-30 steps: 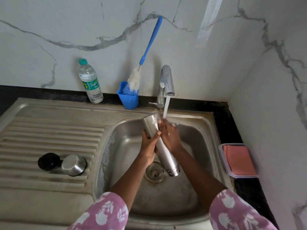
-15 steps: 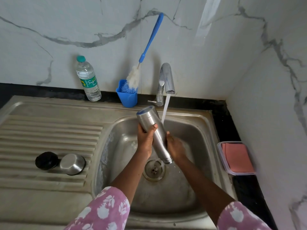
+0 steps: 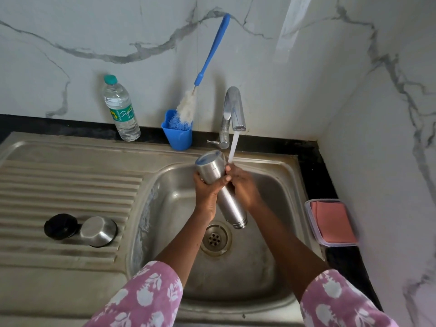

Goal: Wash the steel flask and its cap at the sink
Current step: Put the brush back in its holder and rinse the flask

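Hands, both engaged: left hand (image 3: 207, 185) grips the steel flask (image 3: 227, 204) just below its upturned base; right hand (image 3: 244, 188) wraps its fingers round the body just beside it, directly under the water stream (image 3: 233, 147).

Flask: held over the sink (image 3: 165, 185), tilted, base up toward the tap (image 3: 233, 109), threaded mouth down above the drain (image 3: 215, 238). Likely reason: rinse water runs off the outside and out of the mouth rather than pooling inside. Left hand steadies; right hand appears to do the rubbing.

Steel cap (image 3: 98, 231): lying on the ribbed drainboard, touching or just beside a black stopper (image 3: 60, 226), well apart from the basin. It looks not yet washed, though this cannot be confirmed.

Bottle brush (image 3: 207, 67): standing in a blue holder (image 3: 177, 135) behind the sink, near the tap, within reach but untouched. Plastic water bottle (image 3: 121, 109): upright to its left. Clear box with pink cloth (image 3: 332, 223): on the dark surface at the right.

Change from half a second earlier: right hand has slid from the neck end up to the upper body, into the stream. Left hand's grip, flask tilt, cap and stopper match.
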